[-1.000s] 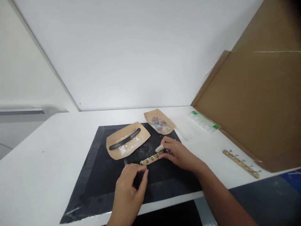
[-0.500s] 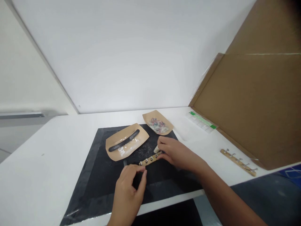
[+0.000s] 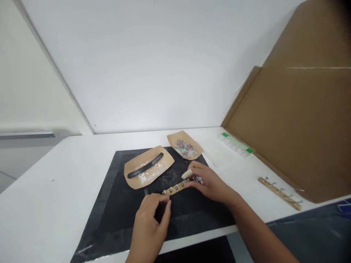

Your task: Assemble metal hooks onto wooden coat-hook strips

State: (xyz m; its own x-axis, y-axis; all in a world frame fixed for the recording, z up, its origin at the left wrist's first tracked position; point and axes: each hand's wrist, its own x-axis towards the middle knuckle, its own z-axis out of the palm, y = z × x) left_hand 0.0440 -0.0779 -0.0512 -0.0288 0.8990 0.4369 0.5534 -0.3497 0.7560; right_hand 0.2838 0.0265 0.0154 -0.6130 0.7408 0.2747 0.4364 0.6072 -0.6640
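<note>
A narrow wooden strip [image 3: 177, 189] with a row of small round metal studs lies at a slant on the black mat [image 3: 120, 226]. My left hand [image 3: 150, 215] pinches its near left end between thumb and fingers. At the far right end, my right hand [image 3: 207, 180] has its thumb against the strip and its fingers curled over it. An off-white cover [image 3: 187, 174] sits on one right fingertip. Small black-and-white pieces [image 3: 197, 179] show below the right fingers; I cannot tell what they are. A dark tip [image 3: 146, 191] pokes out behind my left hand.
Behind the strip, a paper tray [image 3: 128, 170] holds a dark curved nail file [image 3: 145, 165] and small white bits. Another paper tray [image 3: 173, 137] holds small colourful packets. At right lie a second strip with metal stands [image 3: 279, 193] and a clear green-labelled case [image 3: 237, 144], beside a cardboard wall [image 3: 296, 128].
My right fingers have lifted and spread slightly, bringing the covered fingertip and the black-and-white pieces into fuller view. My left hand keeps its pinch. The whole view has shifted slightly.
</note>
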